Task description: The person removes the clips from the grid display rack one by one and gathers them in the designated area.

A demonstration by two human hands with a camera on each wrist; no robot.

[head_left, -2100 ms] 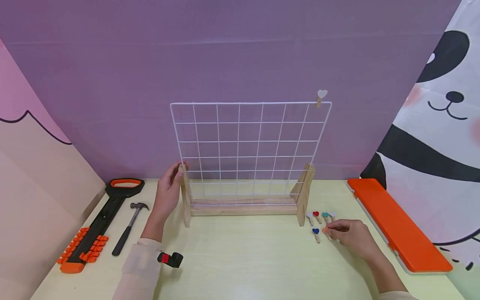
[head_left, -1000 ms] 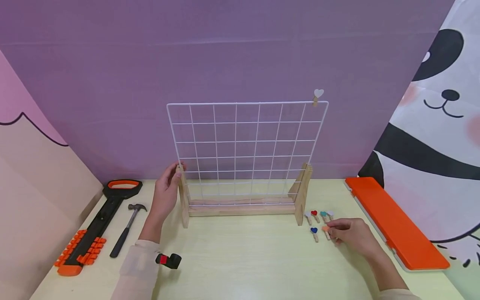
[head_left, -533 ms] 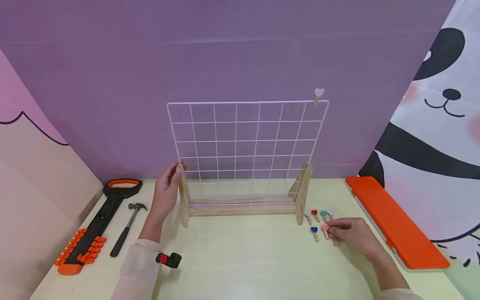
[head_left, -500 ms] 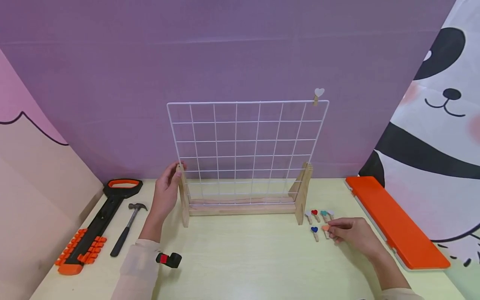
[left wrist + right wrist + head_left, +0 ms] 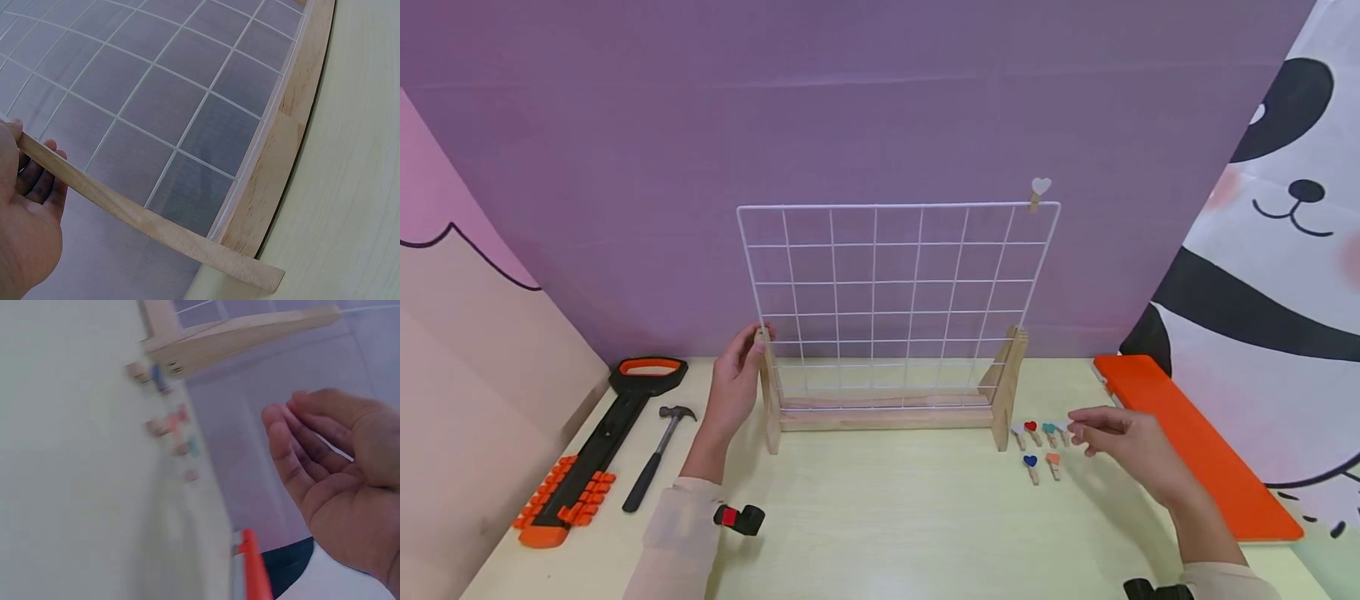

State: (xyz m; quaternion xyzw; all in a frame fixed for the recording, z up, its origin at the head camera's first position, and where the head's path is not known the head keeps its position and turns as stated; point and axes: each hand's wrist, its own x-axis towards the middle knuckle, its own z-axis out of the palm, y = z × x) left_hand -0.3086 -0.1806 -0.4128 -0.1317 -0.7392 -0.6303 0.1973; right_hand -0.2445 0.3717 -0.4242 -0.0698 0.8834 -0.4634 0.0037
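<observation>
My left hand (image 5: pixel 736 379) grips the left wooden upright of a stand (image 5: pixel 887 419); the left wrist view shows the fingers (image 5: pixel 53 181) behind that upright. The stand carries a white wire grid panel (image 5: pixel 895 283). One mini clothespin with a white heart (image 5: pixel 1041 188) is clipped at the grid's top right. On the table lie several more heart clothespins: blue (image 5: pixel 1031 462), orange (image 5: pixel 1053 462), red (image 5: pixel 1032 428), teal (image 5: pixel 1049 432) and white ones (image 5: pixel 1018 432). My right hand (image 5: pixel 1131 446) hovers beside them, fingers loosely bent, holding nothing in the right wrist view (image 5: pixel 350 481).
A black and orange handsaw (image 5: pixel 602 446) lies at the left among small orange pieces (image 5: pixel 587 497). Next to it is a claw hammer (image 5: pixel 658 458). A long orange case (image 5: pixel 1206 450) lies at the right, partly behind my right arm. A purple backdrop (image 5: pixel 880 100) stands behind.
My right hand has let go of the orange clothespin, which now lies below the teal one, and has lifted up and to the right. The left hand keeps its grip on the stand.
</observation>
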